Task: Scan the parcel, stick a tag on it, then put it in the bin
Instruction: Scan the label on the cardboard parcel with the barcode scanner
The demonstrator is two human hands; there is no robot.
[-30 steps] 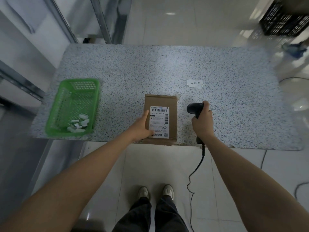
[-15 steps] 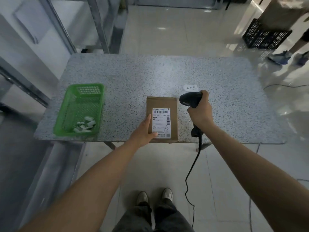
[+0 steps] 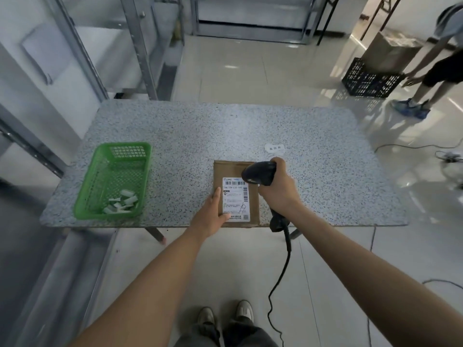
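Observation:
A flat brown parcel [image 3: 226, 171] with a white shipping label [image 3: 235, 199] lies at the near edge of the speckled table [image 3: 200, 131]. My left hand [image 3: 210, 216] rests flat on its near left corner, fingers spread. My right hand [image 3: 278, 189] grips a black corded barcode scanner [image 3: 259, 172], whose head hangs just above the parcel's far right corner, over the label's barcode. A small white tag [image 3: 274, 147] lies on the table beyond the scanner. The green mesh bin [image 3: 100, 176] stands at the table's left, with several white scraps in its near end.
The scanner's cable [image 3: 283, 266] hangs down to the floor by my feet. Metal shelving posts stand at the left. On the floor at the far right a person bends over a black crate [image 3: 370, 80] holding a cardboard box. Loose cables lie on the right floor.
My right hand has lifted the scanner off the table and swung it left over the parcel's label. My left hand stays on the parcel. My head has tilted up, showing more of the room.

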